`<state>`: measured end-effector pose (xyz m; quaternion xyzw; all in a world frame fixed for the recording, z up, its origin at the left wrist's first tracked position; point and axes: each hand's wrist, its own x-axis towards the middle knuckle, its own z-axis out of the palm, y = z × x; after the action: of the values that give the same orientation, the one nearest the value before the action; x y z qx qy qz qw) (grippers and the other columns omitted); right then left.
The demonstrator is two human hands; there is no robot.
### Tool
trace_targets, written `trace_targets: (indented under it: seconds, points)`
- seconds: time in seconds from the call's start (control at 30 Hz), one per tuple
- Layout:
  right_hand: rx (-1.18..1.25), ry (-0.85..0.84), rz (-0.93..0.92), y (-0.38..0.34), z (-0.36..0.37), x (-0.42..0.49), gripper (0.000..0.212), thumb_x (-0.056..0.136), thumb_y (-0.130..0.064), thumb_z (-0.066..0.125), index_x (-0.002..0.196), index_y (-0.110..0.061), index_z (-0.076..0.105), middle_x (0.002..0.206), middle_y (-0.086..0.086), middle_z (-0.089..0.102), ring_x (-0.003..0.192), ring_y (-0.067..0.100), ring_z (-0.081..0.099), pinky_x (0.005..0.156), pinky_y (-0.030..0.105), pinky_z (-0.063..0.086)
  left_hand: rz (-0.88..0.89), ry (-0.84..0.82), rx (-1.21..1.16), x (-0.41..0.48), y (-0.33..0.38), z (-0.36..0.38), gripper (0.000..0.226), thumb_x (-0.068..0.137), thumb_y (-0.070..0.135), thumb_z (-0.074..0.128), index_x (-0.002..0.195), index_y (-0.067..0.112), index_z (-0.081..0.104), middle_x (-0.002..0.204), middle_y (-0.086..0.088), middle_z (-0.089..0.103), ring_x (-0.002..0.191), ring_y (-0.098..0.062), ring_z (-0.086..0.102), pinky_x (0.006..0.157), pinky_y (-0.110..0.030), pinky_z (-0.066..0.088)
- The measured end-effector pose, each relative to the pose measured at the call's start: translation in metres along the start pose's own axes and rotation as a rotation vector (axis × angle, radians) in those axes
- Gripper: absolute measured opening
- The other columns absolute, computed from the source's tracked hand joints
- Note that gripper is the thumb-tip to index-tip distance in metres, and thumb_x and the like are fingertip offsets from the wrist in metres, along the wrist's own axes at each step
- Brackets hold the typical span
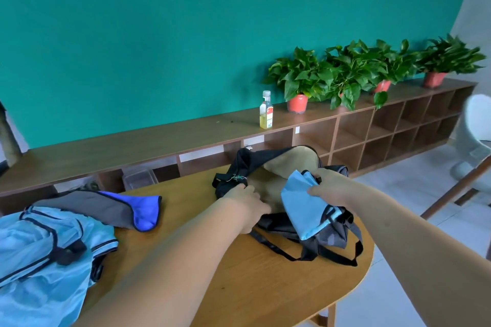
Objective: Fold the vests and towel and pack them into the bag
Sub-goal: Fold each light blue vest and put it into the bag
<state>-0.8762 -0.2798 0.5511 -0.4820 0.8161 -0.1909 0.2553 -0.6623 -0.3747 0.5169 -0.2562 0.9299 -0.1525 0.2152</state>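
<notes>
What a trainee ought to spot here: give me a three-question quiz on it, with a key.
1. Multiple choice: what does the right hand grip? A) a folded vest B) a bottle C) a plant pot
2. True or false: the bag is zipped shut.
3. Fill in: the unfolded vest lies on the table at the person's ____ side.

Key: 1. A. 2. False, its mouth gapes and the tan lining shows. 3. Left.
</notes>
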Motion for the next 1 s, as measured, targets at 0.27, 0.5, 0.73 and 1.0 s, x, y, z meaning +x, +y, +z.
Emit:
trace_targets:
  seconds: [0.27,0.5,0.73,1.0]
  points:
    - [-0.376,-0.059,-0.085,-0.012,-0.015,0.004,0.012,0.095,-0.028,0.063,0.103,-0.020,0.057,0.094,0.005,0.063,0.074,0.022,0.058,0.064,0.034,0.042,0.319,0.145,-0.307,-0.035,0.041,-0.002,0.020,0.096,0.024,0.062,0.086,0.017,0.046,0.082,-0.002,0.050,0.078,-0.025,0.050,0.071,-0.045,0.047]
    - [-0.739,-0.158,-0.249,-0.054,0.017,0.010,0.024,0.095,-0.037,0.063,0.094,-0.013,0.064,0.082,0.001,0.061,0.071,0.021,0.055,0.068,0.034,0.049,0.205,0.090,-0.268,-0.054,0.032,-0.001,0.048,0.111,0.054,0.019,0.097,0.016,0.045,0.077,0.001,0.051,0.089,-0.023,0.059,0.126,-0.047,0.021]
    - [-0.847,-0.333,-0.238,-0.065,0.059,0.028,0.024,0.104,-0.025,0.059,0.121,-0.010,0.066,0.094,0.003,0.061,0.086,0.024,0.056,0.078,0.030,0.047,0.270,0.426,0.030,-0.078,-0.009,0.011,0.047,0.106,0.047,0.029,0.100,0.023,0.068,0.085,0.006,0.058,0.093,-0.019,0.050,0.127,-0.042,0.019]
    - [-0.519,-0.223,-0.239,-0.092,0.111,0.055,0.025,0.106,-0.007,0.048,0.081,-0.007,0.053,0.081,0.004,0.047,0.076,0.020,0.047,0.075,0.026,0.041,0.264,0.533,-0.055,-0.109,-0.035,0.020,0.025,0.090,0.042,0.050,0.105,0.028,0.064,0.090,0.014,0.059,0.090,-0.017,0.045,0.091,-0.032,0.037]
